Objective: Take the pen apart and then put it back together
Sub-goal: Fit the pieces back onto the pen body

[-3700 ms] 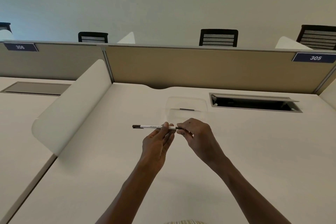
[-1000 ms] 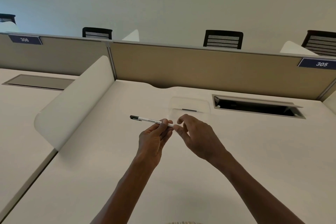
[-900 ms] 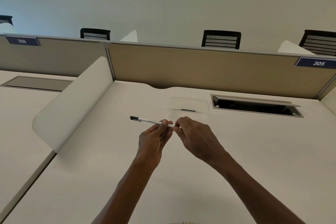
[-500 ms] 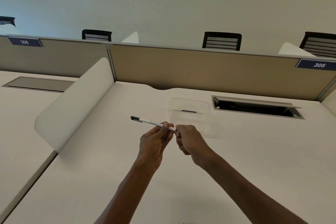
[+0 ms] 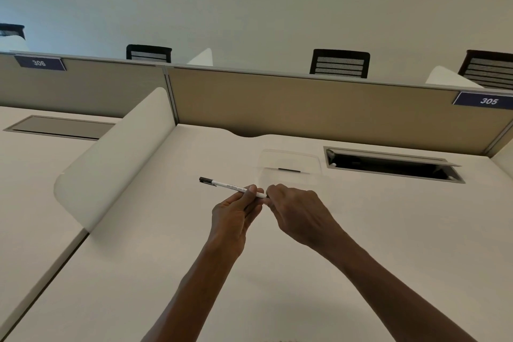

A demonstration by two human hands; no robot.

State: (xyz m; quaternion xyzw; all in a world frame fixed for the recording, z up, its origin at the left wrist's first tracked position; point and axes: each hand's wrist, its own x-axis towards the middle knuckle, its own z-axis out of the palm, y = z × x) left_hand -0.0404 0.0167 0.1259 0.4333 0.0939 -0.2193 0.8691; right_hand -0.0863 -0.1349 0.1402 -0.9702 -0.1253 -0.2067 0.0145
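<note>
A slim white pen (image 5: pixel 225 184) with a black end cap points up and to the left above the desk. My left hand (image 5: pixel 236 212) pinches its barrel near the right end between thumb and fingers. My right hand (image 5: pixel 298 215) is closed around the pen's right tip, which its fingers hide. A clear plastic tray (image 5: pixel 288 164) lies on the desk just beyond my hands, with a small dark pen part (image 5: pixel 289 169) in it.
The white desk (image 5: pixel 361 230) has an open cable hatch (image 5: pixel 388 165) at the back right. A curved white divider (image 5: pixel 116 155) stands on the left, and a tan partition (image 5: pixel 305 105) runs along the back.
My right hand, open beside the pen's tip a second ago, has closed over that tip. The left hand and the pen have barely moved.
</note>
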